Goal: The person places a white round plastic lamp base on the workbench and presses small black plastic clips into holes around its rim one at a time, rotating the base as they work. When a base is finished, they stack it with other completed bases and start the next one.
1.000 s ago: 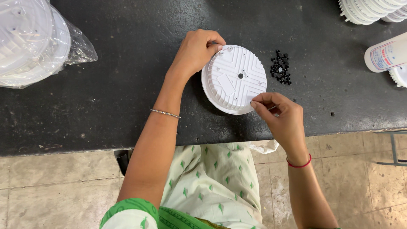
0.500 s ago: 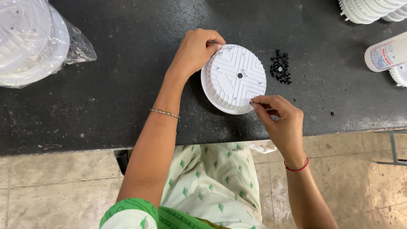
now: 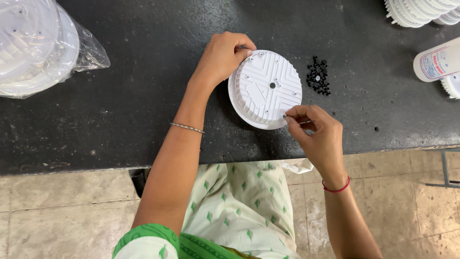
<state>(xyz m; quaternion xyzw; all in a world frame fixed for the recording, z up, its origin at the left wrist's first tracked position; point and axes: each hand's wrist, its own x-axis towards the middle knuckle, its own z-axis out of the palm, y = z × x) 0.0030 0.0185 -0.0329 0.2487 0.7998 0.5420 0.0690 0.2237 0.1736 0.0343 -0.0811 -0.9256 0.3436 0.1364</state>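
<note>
A round white plastic housing (image 3: 264,88) with a ribbed face and a dark centre hole lies on the black table (image 3: 143,96). My left hand (image 3: 223,55) grips its upper left rim. At the disc's lower right rim my right hand (image 3: 314,129) has its fingertips pinched together; whatever they pinch is too small to make out. A small pile of black caps (image 3: 318,76) sits just right of the disc.
A bag of stacked white discs (image 3: 40,45) lies at the far left. More white ribbed discs (image 3: 417,12) are stacked at the top right, with a white bottle (image 3: 438,60) lying below them. The table's front edge runs above a tiled floor.
My right hand has shifted slightly along the disc's lower right rim. The left hand and the disc stay put.
</note>
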